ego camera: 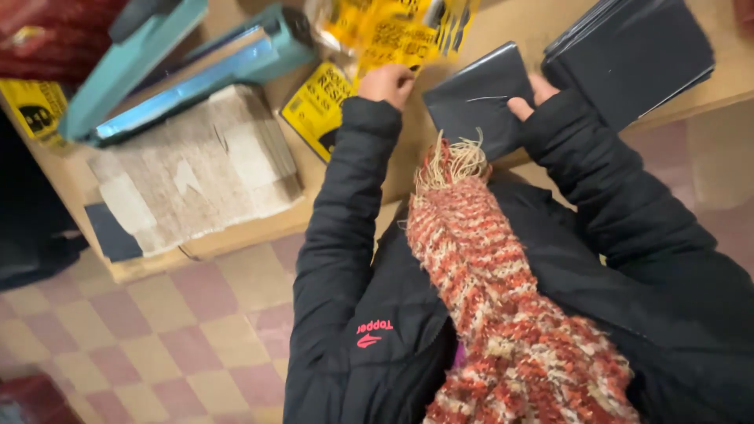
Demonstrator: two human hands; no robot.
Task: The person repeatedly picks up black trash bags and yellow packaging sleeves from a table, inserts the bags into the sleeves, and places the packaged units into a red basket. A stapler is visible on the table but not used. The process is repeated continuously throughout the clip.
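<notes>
I look down past my black coat sleeves and a red and cream knitted scarf point(503, 298) that hangs in front of me. My left hand point(386, 82) is up at the far side of the wooden table point(518, 23). Its fingers are curled shut around the bottom edge of a shiny yellow packet point(393, 31) with black print, and the packet sticks up and away from the fingers, toward the far edge. My right hand point(528, 98) is a little to the right of it. It holds a flat black bag point(475, 98), with the thumb pressed on the right edge of the bag and the other fingers hidden under it, so the bag lies to the left of the thumb and between my two hands. Just to the right of that hand, a stack of more black bags point(636, 51) lies on the table. A yellow label point(318, 106) lies flat on the table just left of my left wrist. Farther left sits a folded grey-brown cloth point(196, 169), and behind it a teal heat sealer point(188, 63) with its arm lifted. The floor point(157, 338) near me has pink and cream squares.
</notes>
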